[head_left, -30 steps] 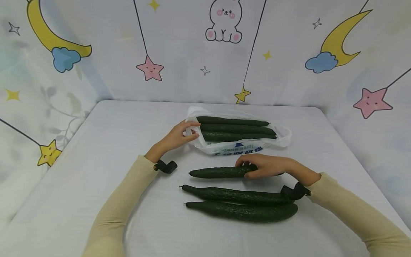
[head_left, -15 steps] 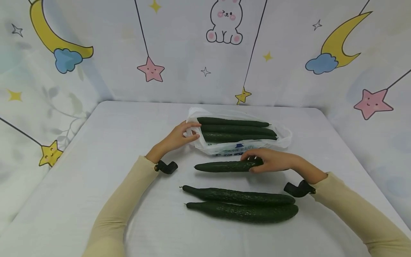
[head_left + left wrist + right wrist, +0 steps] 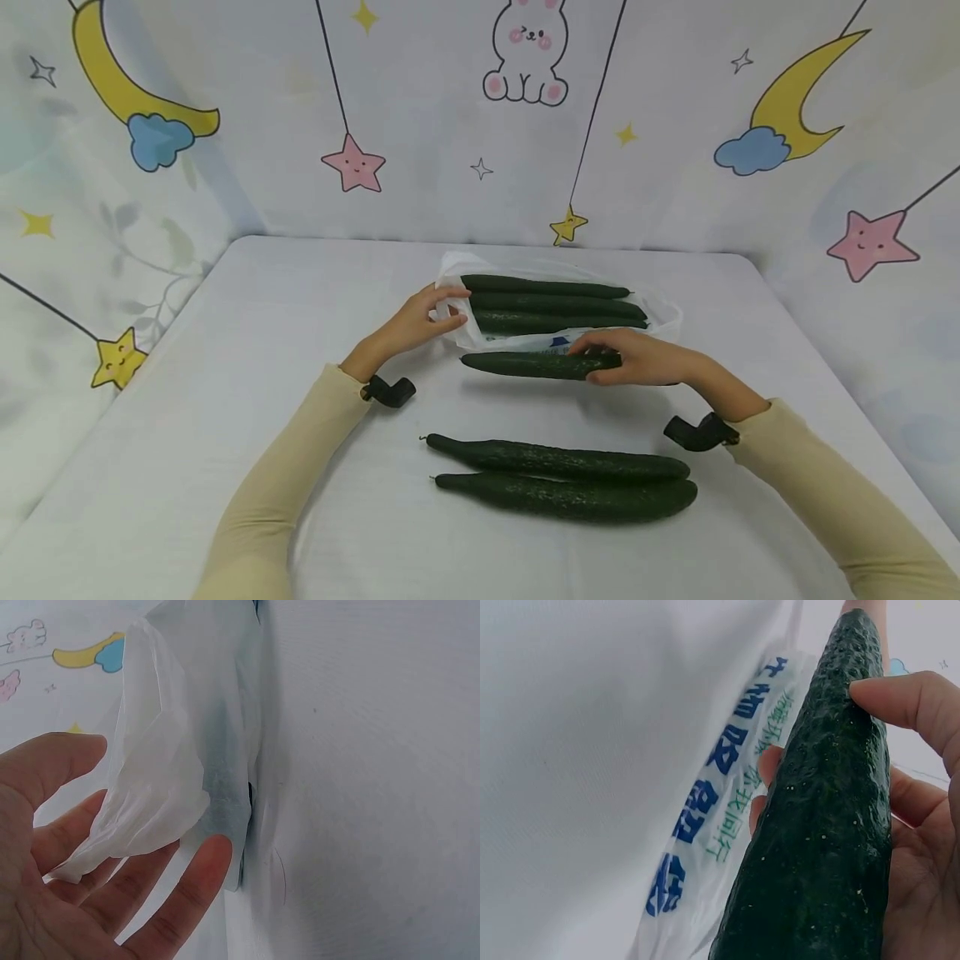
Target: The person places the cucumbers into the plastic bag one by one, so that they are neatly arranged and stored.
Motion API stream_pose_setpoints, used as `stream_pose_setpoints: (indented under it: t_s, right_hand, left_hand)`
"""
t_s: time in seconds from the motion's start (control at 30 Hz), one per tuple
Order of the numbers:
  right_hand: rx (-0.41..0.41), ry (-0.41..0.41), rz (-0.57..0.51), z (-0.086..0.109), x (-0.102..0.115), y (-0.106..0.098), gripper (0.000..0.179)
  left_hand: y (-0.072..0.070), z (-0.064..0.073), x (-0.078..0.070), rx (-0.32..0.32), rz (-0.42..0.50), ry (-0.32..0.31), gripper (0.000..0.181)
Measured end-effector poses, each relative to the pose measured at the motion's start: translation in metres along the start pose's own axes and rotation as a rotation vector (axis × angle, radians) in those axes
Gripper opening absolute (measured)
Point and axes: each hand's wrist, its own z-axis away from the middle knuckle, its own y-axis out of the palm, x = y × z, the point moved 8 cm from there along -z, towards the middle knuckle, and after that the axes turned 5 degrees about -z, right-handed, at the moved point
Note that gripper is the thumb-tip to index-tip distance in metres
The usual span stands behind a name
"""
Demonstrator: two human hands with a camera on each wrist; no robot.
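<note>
My right hand [image 3: 637, 354] grips a dark green cucumber [image 3: 517, 364] from above, lifted over the table, its shadow below. In the right wrist view the bumpy cucumber [image 3: 817, 810] lies between thumb and fingers, the printed bag behind it. A white plastic bag [image 3: 663, 321] lies at the back with three cucumbers [image 3: 555, 302] side by side in it. My left hand [image 3: 412, 321] is at the bag's left, open end. In the left wrist view its fingers [image 3: 191, 889] are spread and loosely bent, touching the bag's edge [image 3: 157, 795], the thumb apart from the plastic.
Two more cucumbers, a farther one [image 3: 555, 460] and a nearer one [image 3: 570, 497], lie parallel on the white-covered table [image 3: 360, 517] in front of the right hand. A backdrop [image 3: 420, 92] printed with moons, stars and a rabbit stands behind the table.
My right hand has lifted the cucumber off the table and carried it back and slightly right, to the bag's front side. The left hand stays at the bag's edge.
</note>
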Motion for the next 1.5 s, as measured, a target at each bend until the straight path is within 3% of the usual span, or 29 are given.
stream_pose_setpoints:
  t_s: [0.2, 0.57, 0.9, 1.5]
  right_hand:
    - [-0.051, -0.023, -0.013, 0.001, -0.002, -0.01, 0.037]
    - [-0.134, 0.017, 0.012, 0.002, -0.011, -0.028, 0.04]
    - [-0.176, 0.027, 0.064, 0.0, -0.019, -0.037, 0.04]
    - [-0.244, 0.02, 0.059, -0.015, -0.035, -0.052, 0.04]
  left_hand:
    - [-0.001, -0.001, 0.0, 0.005, 0.005, -0.01, 0.047]
    - [-0.001, 0.0, 0.001, 0.003, 0.008, -0.003, 0.049]
    - [-0.001, 0.0, 0.002, 0.001, 0.009, -0.001, 0.048]
    - [-0.002, 0.0, 0.003, 0.004, 0.007, -0.006, 0.047]
